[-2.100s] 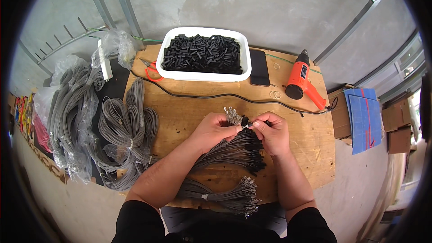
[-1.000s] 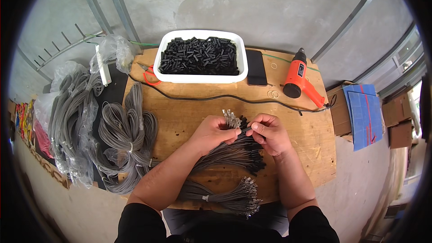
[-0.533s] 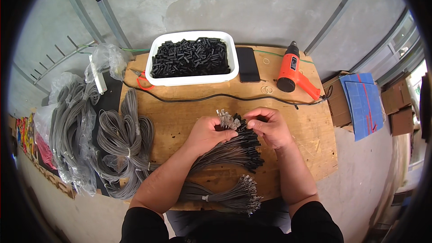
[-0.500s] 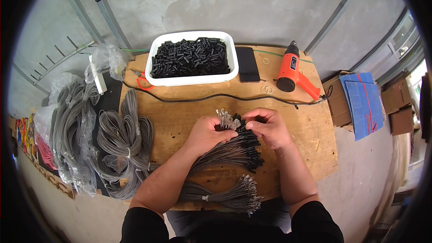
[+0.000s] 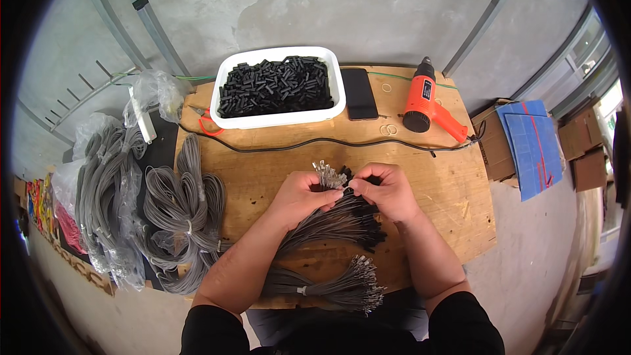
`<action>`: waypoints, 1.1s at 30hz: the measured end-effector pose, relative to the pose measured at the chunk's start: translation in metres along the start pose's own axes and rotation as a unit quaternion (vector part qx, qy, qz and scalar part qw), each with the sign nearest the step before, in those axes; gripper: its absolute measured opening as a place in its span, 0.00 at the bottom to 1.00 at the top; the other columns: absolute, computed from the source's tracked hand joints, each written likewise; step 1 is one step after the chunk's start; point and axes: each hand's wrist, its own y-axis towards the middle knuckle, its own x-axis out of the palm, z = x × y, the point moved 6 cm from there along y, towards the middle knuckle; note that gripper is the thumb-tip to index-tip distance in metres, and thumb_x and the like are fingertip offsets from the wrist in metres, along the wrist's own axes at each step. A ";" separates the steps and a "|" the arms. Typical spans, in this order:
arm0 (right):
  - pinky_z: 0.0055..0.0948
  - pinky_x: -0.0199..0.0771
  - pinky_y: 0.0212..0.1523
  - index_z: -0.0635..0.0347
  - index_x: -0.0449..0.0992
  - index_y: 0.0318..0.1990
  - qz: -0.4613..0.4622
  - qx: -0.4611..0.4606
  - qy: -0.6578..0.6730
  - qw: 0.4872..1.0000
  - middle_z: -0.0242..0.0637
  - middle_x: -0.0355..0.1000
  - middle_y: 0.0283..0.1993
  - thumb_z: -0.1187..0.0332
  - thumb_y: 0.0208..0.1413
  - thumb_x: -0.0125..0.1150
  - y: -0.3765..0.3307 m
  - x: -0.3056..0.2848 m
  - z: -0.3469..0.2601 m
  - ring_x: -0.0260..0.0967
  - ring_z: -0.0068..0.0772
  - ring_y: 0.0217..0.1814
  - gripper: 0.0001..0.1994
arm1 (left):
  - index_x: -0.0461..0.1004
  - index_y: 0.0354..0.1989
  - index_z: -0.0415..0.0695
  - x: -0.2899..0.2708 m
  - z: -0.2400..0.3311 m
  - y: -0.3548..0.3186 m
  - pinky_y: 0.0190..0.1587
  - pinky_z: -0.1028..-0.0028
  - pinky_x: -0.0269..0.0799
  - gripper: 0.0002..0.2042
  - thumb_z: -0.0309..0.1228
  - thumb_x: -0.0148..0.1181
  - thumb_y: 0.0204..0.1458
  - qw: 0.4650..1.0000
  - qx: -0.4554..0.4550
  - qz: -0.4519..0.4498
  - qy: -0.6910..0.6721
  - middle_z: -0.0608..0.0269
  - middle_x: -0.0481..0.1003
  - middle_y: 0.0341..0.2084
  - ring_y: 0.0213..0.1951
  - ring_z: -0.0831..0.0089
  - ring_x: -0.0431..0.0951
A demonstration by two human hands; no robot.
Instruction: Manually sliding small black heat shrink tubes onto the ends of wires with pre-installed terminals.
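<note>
My left hand [image 5: 297, 194] is closed round a bundle of grey wires whose metal terminals [image 5: 327, 174] stick up above the thumb. Close beside it, my right hand [image 5: 389, 194] pinches thumb against fingers at the terminals; whatever sits in that pinch is too small to name. Below both hands lies a fan of grey wires [image 5: 322, 229] with black sleeves [image 5: 369, 227] on their ends. Nearer to me rests a tied wire bundle [image 5: 328, 287] with bare metal terminals. A white tub [image 5: 279, 122] beyond my hands holds many short black tubes [image 5: 276, 85].
An orange heat gun [image 5: 420, 102] lies at the back right, its black cord [image 5: 315, 141] crossing the table. A dark phone [image 5: 361, 94] is beside the tub, near rubber bands [image 5: 388, 129]. Red-handled pliers [image 5: 208, 123] and coiled grey wires [image 5: 174, 204] are at left.
My right hand has come slightly left and closer to the left hand, its fingertips now pinched by the terminals. The left hand keeps its hold on the bundle.
</note>
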 end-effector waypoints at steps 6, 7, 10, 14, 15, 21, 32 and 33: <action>0.16 0.56 0.21 0.65 0.79 0.35 0.006 0.021 0.036 0.999 0.29 0.74 0.26 0.76 0.60 0.65 0.001 0.001 0.006 0.58 0.11 0.21 0.02 | 0.78 0.33 0.36 0.000 0.000 0.001 0.30 0.79 0.68 0.05 0.25 0.66 0.55 0.999 0.034 -0.016 -0.004 0.67 0.76 0.25 0.26 0.82 0.73; 0.16 0.56 0.21 0.64 0.79 0.35 0.003 0.058 0.046 0.997 0.30 0.74 0.26 0.76 0.59 0.65 0.001 0.000 0.010 0.58 0.11 0.21 0.02 | 0.78 0.34 0.35 0.000 0.001 0.000 0.30 0.79 0.68 0.05 0.25 0.66 0.55 1.000 0.026 -0.009 -0.011 0.67 0.76 0.25 0.26 0.82 0.72; 0.16 0.55 0.20 0.63 0.78 0.35 -0.010 0.067 0.040 0.997 0.31 0.73 0.26 0.70 0.63 0.61 0.002 -0.001 0.010 0.57 0.14 0.20 0.06 | 0.77 0.34 0.35 0.002 0.000 0.001 0.29 0.79 0.69 0.05 0.25 0.65 0.56 1.000 0.024 0.002 -0.004 0.67 0.76 0.24 0.26 0.82 0.72; 0.19 0.59 0.23 0.59 0.74 0.35 0.056 0.091 0.412 0.905 0.36 0.71 0.29 0.57 0.67 0.51 0.009 -0.022 0.014 0.62 0.23 0.24 0.15 | 0.77 0.36 0.36 -0.001 0.000 0.001 0.29 0.79 0.69 0.05 0.25 0.65 0.57 0.999 0.032 0.032 0.008 0.68 0.75 0.23 0.25 0.82 0.72; 0.21 0.62 0.27 0.61 0.73 0.37 0.109 0.087 0.458 0.878 0.39 0.72 0.33 0.58 0.67 0.50 0.012 -0.031 0.016 0.64 0.27 0.30 0.15 | 0.77 0.36 0.36 -0.002 0.000 0.001 0.29 0.79 0.69 0.05 0.25 0.65 0.57 0.999 0.032 0.034 0.008 0.68 0.75 0.23 0.25 0.82 0.72; 0.26 0.69 0.37 0.68 0.72 0.46 0.157 0.084 0.538 0.824 0.45 0.71 0.43 0.69 0.67 0.47 0.015 -0.053 0.037 0.66 0.34 0.41 0.11 | 0.78 0.37 0.36 -0.002 -0.008 0.005 0.28 0.79 0.70 0.05 0.25 0.65 0.57 1.000 0.016 0.022 -0.003 0.68 0.75 0.24 0.25 0.82 0.73; 0.19 0.54 0.21 0.63 0.70 0.49 0.070 0.090 0.409 0.905 0.37 0.70 0.36 0.70 0.68 0.43 0.014 -0.037 0.016 0.58 0.22 0.25 0.10 | 0.77 0.38 0.38 -0.002 -0.005 0.003 0.30 0.78 0.71 0.06 0.25 0.66 0.55 0.999 0.006 0.046 0.001 0.66 0.76 0.27 0.26 0.79 0.74; 0.19 0.53 0.20 0.62 0.69 0.49 0.071 0.088 0.384 0.916 0.37 0.70 0.34 0.70 0.69 0.43 0.012 -0.035 0.013 0.58 0.23 0.24 0.10 | 0.77 0.38 0.38 -0.004 -0.005 0.002 0.29 0.78 0.71 0.06 0.25 0.66 0.55 0.999 0.006 0.048 0.001 0.66 0.76 0.27 0.26 0.79 0.74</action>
